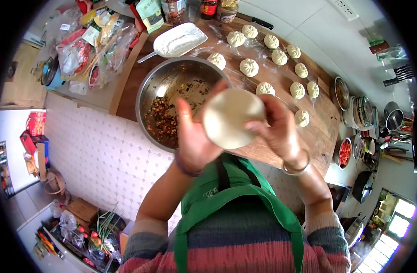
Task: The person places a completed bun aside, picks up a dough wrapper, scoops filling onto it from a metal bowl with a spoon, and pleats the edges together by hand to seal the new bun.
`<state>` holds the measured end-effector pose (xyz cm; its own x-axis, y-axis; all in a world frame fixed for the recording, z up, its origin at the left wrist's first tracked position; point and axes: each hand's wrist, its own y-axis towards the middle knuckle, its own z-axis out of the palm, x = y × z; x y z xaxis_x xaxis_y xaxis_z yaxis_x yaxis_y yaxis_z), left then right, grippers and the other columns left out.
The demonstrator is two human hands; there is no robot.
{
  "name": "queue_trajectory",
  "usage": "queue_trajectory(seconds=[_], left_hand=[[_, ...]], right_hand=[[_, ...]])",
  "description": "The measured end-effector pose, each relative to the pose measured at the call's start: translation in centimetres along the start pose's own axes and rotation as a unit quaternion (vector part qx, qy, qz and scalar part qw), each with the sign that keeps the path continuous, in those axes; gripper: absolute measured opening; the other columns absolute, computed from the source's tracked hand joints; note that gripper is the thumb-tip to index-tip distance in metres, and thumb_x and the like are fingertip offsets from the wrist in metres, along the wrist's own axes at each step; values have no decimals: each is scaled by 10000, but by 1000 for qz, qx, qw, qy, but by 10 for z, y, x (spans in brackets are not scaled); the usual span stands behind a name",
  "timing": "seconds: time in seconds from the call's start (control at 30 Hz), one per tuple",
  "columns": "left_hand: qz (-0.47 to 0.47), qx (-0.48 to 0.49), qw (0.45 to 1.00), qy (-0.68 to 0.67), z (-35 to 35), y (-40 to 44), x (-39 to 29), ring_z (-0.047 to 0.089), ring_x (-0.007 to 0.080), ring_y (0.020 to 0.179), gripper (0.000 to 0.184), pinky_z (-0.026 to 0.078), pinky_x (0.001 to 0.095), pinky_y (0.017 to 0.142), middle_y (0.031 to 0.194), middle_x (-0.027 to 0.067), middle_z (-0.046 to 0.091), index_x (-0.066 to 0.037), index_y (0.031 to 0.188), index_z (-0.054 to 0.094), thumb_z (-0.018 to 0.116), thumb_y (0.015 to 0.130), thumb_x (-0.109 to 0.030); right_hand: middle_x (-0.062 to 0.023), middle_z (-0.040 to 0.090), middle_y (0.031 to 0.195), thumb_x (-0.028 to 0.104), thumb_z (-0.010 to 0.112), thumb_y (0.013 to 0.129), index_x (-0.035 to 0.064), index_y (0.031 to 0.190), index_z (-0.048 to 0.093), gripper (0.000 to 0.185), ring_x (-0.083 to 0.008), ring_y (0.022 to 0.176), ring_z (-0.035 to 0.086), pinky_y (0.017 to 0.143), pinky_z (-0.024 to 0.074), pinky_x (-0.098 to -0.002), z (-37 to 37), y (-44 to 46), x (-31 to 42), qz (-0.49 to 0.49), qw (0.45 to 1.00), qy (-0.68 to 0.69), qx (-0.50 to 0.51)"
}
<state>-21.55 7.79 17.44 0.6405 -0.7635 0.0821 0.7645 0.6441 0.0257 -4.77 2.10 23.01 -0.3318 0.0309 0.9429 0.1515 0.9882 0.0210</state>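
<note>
- Dough round [234, 117]: pale, flat, held up between the hands over the bench [321, 132], near its near edge; in view it overlaps the right rim of the big bowl.
- Right hand [280, 129]: thumb on the upper face, fingers behind, gripping the round's right margin.
- Left hand [195, 136]: blurred, thumb and fingers spread wide, fingers partly behind the round; whether it bears weight, cannot tell.
- Big steel bowl [154, 86]: at the bench's near edge, toward the left end. Chopped brown filling [162, 116] heaped on its left side; loose bits smeared over the floor and wall.
- Scoop [180, 41]: behind that bowl, near the left end, loaded with white powder; handle points toward the left edge.
- Jars at the far left corner: one red-labelled [209, 8], one with a yellowish content [227, 12].
- Pleated buns [249, 67]: a dozen, spread from mid-bench to the far edge and right end.
- Past the right end: a steel bowl of brownish stuff [342, 93]; another of red pieces [344, 153].
</note>
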Motion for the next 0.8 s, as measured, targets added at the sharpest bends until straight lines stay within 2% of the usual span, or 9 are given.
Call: queue_trajectory(seconds=[0.1, 0.13, 0.17, 0.3, 0.4, 0.5, 0.6, 0.7, 0.8], left_hand=[[85, -110, 986, 89, 1, -34, -47, 351, 342, 1332, 927, 258, 530, 1098, 1450, 137, 379, -179, 1470, 288, 157, 812, -819], [95, 2, 993, 68, -11, -50, -67, 336, 339, 1344, 933, 246, 531, 1106, 1456, 125, 377, -185, 1480, 265, 127, 809, -819], [163, -182, 906, 345, -5, -67, -80, 323, 367, 1346, 924, 223, 567, 1111, 1468, 100, 353, -177, 1473, 268, 99, 818, -807], [240, -209, 937, 142, -25, -120, -136, 271, 305, 1382, 839, 192, 532, 1127, 1505, 56, 305, -196, 1487, 243, 231, 862, -754], [246, -68, 962, 94, -43, -140, -158, 258, 296, 1387, 835, 163, 522, 1137, 1507, 54, 303, -187, 1487, 247, 248, 866, -746], [305, -257, 906, 139, -38, -139, -158, 248, 287, 1389, 847, 141, 513, 1143, 1515, 58, 286, -157, 1484, 251, 254, 869, -740], [267, -94, 954, 99, -68, -153, -171, 235, 299, 1393, 883, 145, 512, 1142, 1525, 83, 256, -107, 1480, 248, 253, 867, -743], [320, -249, 913, 34, -70, -159, -168, 141, 337, 1421, 879, 28, 576, 1143, 1553, 128, 152, -108, 1494, 177, 343, 871, -706], [324, -195, 924, 57, -92, -171, -171, 126, 346, 1422, 895, -7, 605, 1134, 1551, 152, 137, -82, 1489, 171, 375, 868, -692]], right_hand=[[-153, 586, 1061, 120, 720, 779, 35, 1171, 579, 425, -239, 980, 596, 832, 507, -338, 25, 18, 3, -181, 972, -140, 46], [-150, 575, 1074, 92, 700, 777, 45, 1181, 579, 425, -243, 998, 585, 829, 508, -337, 29, 19, -10, -231, 947, -215, 59], [-147, 564, 1087, 64, 680, 774, 55, 1191, 579, 429, -246, 1017, 573, 826, 508, -335, 33, 18, -28, -278, 914, -287, 71], [-53, 545, 1003, 183, 633, 820, 140, 1125, 639, 308, -231, 965, 553, 781, 492, -346, 53, -9, -75, -295, 832, -395, 255], [-69, 538, 1016, 199, 649, 793, 184, 1162, 613, 371, -234, 964, 534, 810, 496, -359, 57, -4, -80, -266, 831, -370, 320], [-49, 546, 921, 222, 674, 762, 140, 1099, 636, 349, -230, 919, 544, 759, 509, -337, 60, 8, -82, -297, 825, -369, 308], [-57, 567, 836, 169, 674, 773, 99, 1068, 651, 304, -225, 838, 573, 692, 524, -327, 61, 25, -80, -315, 799, -412, 303], [-76, 588, 801, 92, 666, 793, 59, 1051, 662, 260, -231, 755, 590, 639, 528, -334, 70, 52, -94, -317, 836, -420, 152], [-126, 607, 829, 36, 633, 830, 21, 1018, 676, 194, -276, 758, 604, 653, 513, -383, 99, 89, -93, -230, 909, -347, -9]])
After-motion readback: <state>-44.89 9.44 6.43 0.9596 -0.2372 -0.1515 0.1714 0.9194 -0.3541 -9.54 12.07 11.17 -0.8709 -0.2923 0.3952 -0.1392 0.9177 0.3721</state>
